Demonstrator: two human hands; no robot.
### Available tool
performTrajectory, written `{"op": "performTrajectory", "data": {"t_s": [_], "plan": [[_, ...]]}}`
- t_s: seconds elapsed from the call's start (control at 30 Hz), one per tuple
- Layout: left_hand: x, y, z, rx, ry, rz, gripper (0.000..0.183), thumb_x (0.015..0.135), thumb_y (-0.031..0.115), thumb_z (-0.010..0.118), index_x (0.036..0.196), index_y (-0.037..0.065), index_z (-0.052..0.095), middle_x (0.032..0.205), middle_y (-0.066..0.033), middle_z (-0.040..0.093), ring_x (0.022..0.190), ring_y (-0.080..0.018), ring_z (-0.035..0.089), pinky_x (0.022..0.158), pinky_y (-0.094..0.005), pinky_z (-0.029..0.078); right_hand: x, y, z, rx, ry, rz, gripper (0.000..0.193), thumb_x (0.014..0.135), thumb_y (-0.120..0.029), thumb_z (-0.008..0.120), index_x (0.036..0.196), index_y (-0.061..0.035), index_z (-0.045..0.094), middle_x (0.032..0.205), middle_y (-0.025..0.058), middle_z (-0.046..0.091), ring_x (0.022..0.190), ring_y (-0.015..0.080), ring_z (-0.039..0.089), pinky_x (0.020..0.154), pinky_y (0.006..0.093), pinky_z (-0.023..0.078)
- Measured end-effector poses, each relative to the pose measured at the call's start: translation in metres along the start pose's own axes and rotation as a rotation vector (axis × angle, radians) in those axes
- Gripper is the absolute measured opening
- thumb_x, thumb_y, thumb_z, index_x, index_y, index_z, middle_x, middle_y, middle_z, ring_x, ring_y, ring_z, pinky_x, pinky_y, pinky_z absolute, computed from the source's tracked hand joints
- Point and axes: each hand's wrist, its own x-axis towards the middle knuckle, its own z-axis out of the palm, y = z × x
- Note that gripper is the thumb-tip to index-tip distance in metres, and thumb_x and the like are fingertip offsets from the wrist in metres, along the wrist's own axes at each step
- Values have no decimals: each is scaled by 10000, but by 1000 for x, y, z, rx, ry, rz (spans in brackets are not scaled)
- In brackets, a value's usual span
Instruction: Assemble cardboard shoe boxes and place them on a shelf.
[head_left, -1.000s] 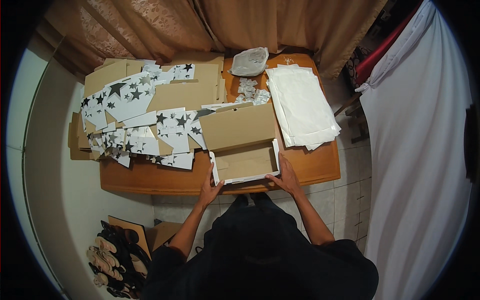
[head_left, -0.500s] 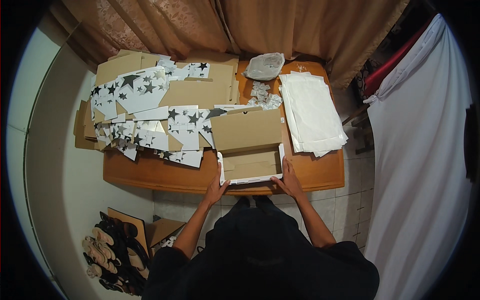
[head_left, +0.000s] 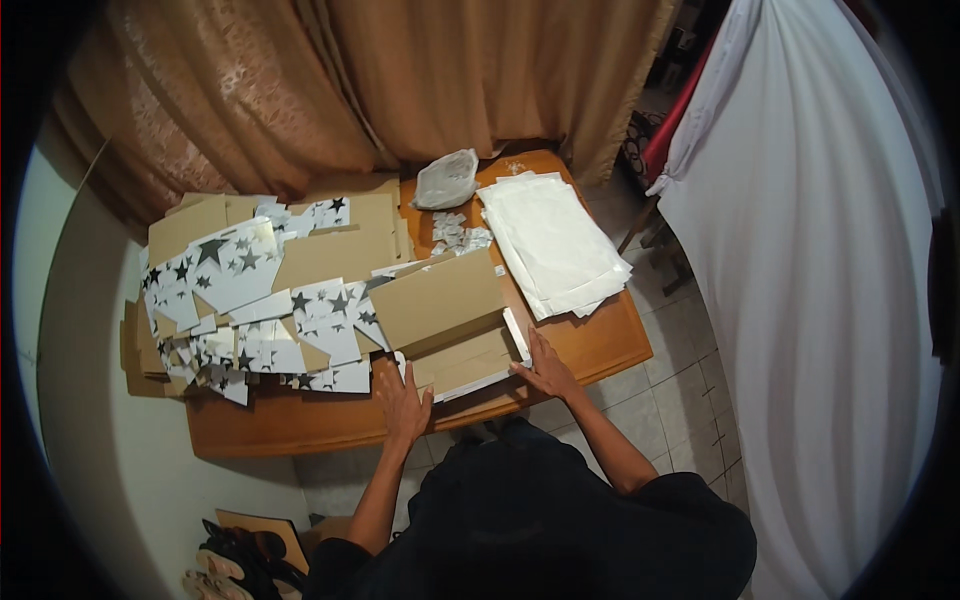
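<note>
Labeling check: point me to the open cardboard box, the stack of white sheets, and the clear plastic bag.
open cardboard box (head_left: 470, 358), head view, inner floor of the tray.
stack of white sheets (head_left: 552, 240), head view, middle of the top sheet.
clear plastic bag (head_left: 447, 179), head view, centre of the crumpled bag.

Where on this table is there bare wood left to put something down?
Bare wood shows along the table's near edge, below the star-printed sheets and left of the left hand. Another patch lies at the near right corner, between the white paper stack and the right hand. The left half and middle, around the cardboard box, are crowded.
</note>
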Motion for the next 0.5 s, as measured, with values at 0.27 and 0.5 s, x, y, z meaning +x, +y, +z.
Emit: {"op": "performTrajectory", "data": {"t_s": [0.27,0.5], "plan": [[59,103,-41,-601,-44,175,440,976,313,637,1300,18,607,1282,-233,610,1205,-353,614,926,-452,519,-1,26,-49,147,326,36,782,1018,-475,541,1530,52,274,1473,324,395,1366,464,402,1139,482,346],[115,183,12,-788,-221,250,356,953,273,677,1193,11,658,1000,-133,726,965,-219,707,819,-343,554,12,78,-95,206,343,100,636,1008,-412,582,1449,15,419,1308,262,523,1247,408,506,1061,458,425]]}}
